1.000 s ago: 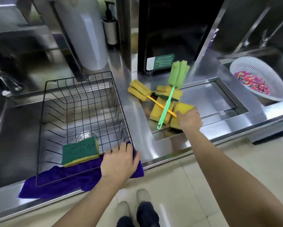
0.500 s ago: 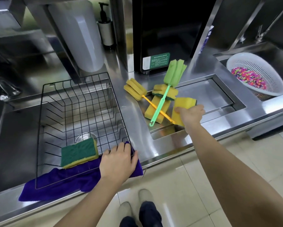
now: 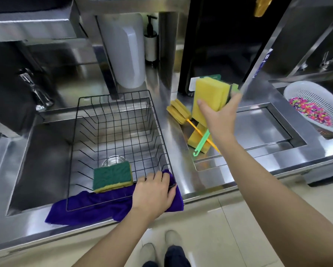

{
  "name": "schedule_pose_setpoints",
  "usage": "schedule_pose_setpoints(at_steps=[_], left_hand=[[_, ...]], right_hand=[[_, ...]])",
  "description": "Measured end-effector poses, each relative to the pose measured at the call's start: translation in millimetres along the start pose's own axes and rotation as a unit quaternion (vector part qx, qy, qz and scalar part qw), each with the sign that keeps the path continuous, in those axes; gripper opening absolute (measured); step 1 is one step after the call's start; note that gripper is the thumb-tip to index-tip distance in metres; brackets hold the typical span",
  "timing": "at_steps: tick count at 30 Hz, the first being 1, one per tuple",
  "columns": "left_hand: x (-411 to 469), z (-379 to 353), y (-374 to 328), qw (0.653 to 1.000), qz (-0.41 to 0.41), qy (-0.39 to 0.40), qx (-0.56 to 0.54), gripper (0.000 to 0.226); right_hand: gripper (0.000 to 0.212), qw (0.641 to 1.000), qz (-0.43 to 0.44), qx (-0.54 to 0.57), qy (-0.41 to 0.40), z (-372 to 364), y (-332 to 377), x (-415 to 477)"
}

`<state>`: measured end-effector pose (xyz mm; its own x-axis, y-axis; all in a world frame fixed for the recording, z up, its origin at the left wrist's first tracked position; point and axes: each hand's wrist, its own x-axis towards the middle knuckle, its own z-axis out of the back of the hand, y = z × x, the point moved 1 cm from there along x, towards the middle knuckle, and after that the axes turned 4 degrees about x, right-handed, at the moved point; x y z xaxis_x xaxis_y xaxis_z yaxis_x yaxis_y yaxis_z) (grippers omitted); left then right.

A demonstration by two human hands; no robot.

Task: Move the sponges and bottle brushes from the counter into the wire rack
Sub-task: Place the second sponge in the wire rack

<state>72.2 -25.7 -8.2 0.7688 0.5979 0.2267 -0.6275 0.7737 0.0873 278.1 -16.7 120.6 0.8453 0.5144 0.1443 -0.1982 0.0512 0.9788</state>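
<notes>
My right hand [image 3: 218, 114] grips a yellow sponge [image 3: 210, 95] with a green scouring side and holds it in the air above the counter pile. Below it lie a yellow bottle brush [image 3: 178, 111], the handle of a green bottle brush [image 3: 201, 144] and another yellow sponge [image 3: 195, 137]; my arm hides the rest of the pile. The black wire rack [image 3: 158, 120] sits over the sink with one green-topped sponge [image 3: 112, 176] in its near part. My left hand [image 3: 154, 191] rests on the rack's near right corner and on the purple cloth [image 3: 96, 205].
A white colander [image 3: 314, 97] of coloured beads stands at the far right. A white jug [image 3: 127, 53] and a pump bottle [image 3: 151, 43] stand behind the rack. A tap [image 3: 33, 87] is at the left. The counter edge runs in front, with tiled floor below.
My right hand closed on a yellow sponge in the pile and lifted it up off the counter. The left hand stayed on the rack's corner.
</notes>
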Motion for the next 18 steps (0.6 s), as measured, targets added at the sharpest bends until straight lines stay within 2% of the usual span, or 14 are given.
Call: schedule_pose_setpoints(at_steps=[6,9,12,15,18], left_hand=[[-33,2,40,0.997,0.027,-0.075,0.006,0.043],[-49,3,62,0.993,0.060,-0.098,0.012,0.047],[-61,2,81,0.990,0.076,-0.120,0.016,0.045],[-66,0,89,0.987,0.089,-0.132,0.015,0.042],[-66,-3,88,0.984,0.097,-0.146,0.012,0.039]], right_hand=[[0.059,0.983,0.012,-0.107,0.150,-60,-7,-27],[0.050,0.959,0.028,-0.165,0.228,-87,-19,-40],[0.054,0.933,0.033,-0.189,0.304,-113,-29,-55],[0.058,0.897,0.086,-0.259,0.347,-137,-34,-69],[0.058,0.833,0.192,-0.367,0.366,-155,-38,-82]])
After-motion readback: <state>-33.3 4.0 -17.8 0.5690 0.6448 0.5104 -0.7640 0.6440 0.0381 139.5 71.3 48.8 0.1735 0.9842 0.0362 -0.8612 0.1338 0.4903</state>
